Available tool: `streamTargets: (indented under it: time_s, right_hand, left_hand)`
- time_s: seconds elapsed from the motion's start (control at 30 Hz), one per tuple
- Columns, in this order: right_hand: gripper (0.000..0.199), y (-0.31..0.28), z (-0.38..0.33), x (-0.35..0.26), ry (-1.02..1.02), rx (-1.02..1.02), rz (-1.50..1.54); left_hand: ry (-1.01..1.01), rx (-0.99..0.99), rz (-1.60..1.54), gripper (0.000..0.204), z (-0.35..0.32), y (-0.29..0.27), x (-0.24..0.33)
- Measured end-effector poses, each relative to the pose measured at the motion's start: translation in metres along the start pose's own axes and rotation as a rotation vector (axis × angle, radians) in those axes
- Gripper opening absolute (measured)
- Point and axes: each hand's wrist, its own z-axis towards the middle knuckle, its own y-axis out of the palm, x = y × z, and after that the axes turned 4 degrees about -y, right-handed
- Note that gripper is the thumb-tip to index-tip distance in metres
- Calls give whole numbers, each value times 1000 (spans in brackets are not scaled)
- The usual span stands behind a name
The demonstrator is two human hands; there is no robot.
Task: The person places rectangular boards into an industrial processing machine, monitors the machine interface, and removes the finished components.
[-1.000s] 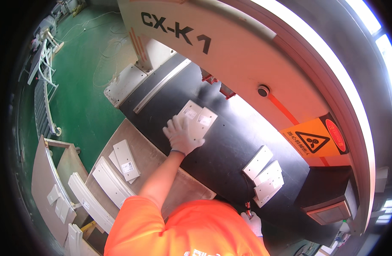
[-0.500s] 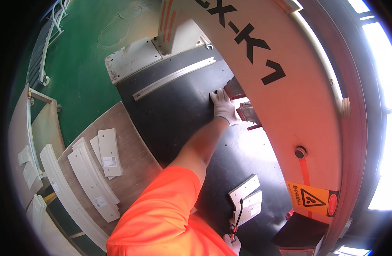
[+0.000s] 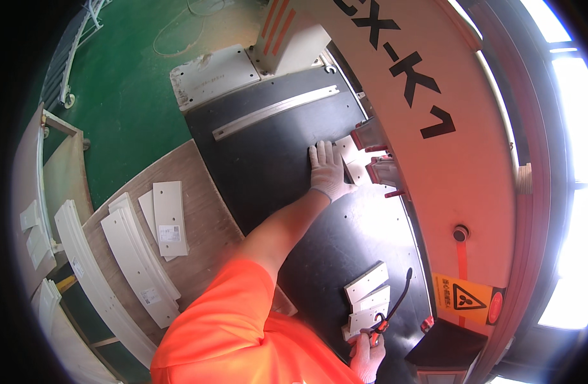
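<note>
My left hand (image 3: 327, 171), in a white glove, reaches across the black worktop (image 3: 268, 160). Its fingers are stretched out and the thumb stands apart, at the left side of some small white panel pieces (image 3: 349, 151) beside the machine. Contact beneath the palm is hidden. Close to my body, my gloved right hand (image 3: 368, 356) is closed around a red-and-black air blow gun (image 3: 378, 328), whose long thin black nozzle points up and to the right. Several short white panels (image 3: 367, 281) lie overlapping on the worktop just beyond that hand.
Over the right side looms a large orange-tinted machine body (image 3: 460, 173), with red-edged clear guards (image 3: 380, 169) low along it. A long pale strip (image 3: 275, 113) lies at the worktop's far end. Left, a wooden board (image 3: 207, 230) carries stacked white panels (image 3: 137, 256).
My left hand has drawn slightly back from the guards, and white pieces show beside it. My right hand has come further into view, raising the blow gun and swinging its nozzle rightward.
</note>
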Motion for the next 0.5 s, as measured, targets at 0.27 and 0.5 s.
streamTargets:
  time_s: [0.27, 0.5]
  right_hand:
    - [19, 11, 10, -69, -25, 57, 54]
    - [17, 16, 16, -94, 25, -36, 187]
  left_hand:
    - [32, 25, 97, 120, 1, -11, 7]
    - [37, 45, 96, 112, 3, -7, 7]
